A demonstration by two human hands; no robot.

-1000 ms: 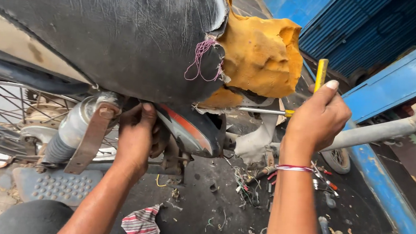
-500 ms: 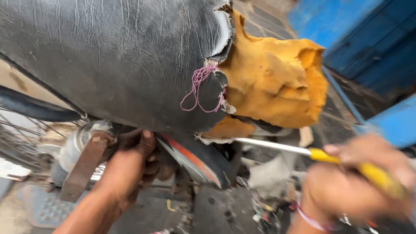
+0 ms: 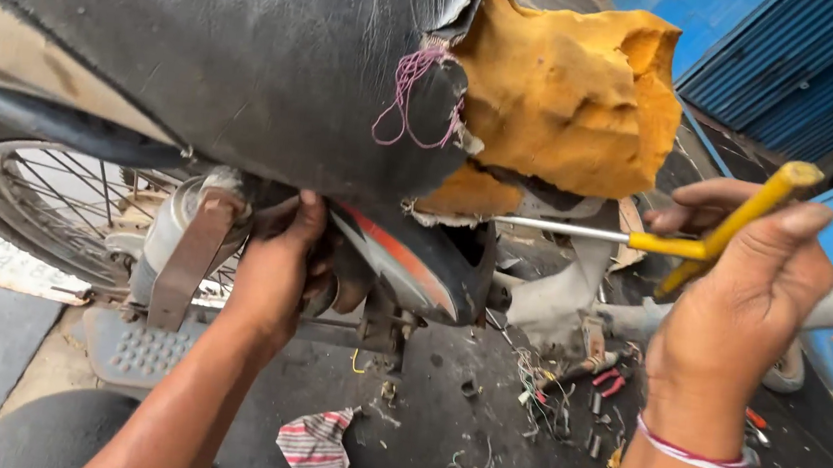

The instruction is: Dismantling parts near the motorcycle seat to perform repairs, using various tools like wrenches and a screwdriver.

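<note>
A motorcycle fills the view, with a torn black seat (image 3: pixel 252 49) and bare yellow foam (image 3: pixel 569 97) at its end. My right hand (image 3: pixel 743 293) grips the yellow T-handle of a long metal wrench (image 3: pixel 707 239), whose shaft points left under the foam into the frame. My left hand (image 3: pixel 278 272) reaches under the seat and holds a part beside the black-and-orange side panel (image 3: pixel 414 264). What the left fingers close on is hidden.
A spoked rear wheel (image 3: pixel 48 202) and a shock absorber (image 3: pixel 170 233) sit at left, with a footrest (image 3: pixel 126 344) below. A striped cloth (image 3: pixel 318 446) and loose wires, small tools and bits (image 3: pixel 574 388) lie on the dark ground. Blue shutters (image 3: pixel 803 67) stand at right.
The view moved closer and steadied. My right hand turned the wrench handle from upright through level to slanted, staying on it. My left hand kept its place under the seat.
</note>
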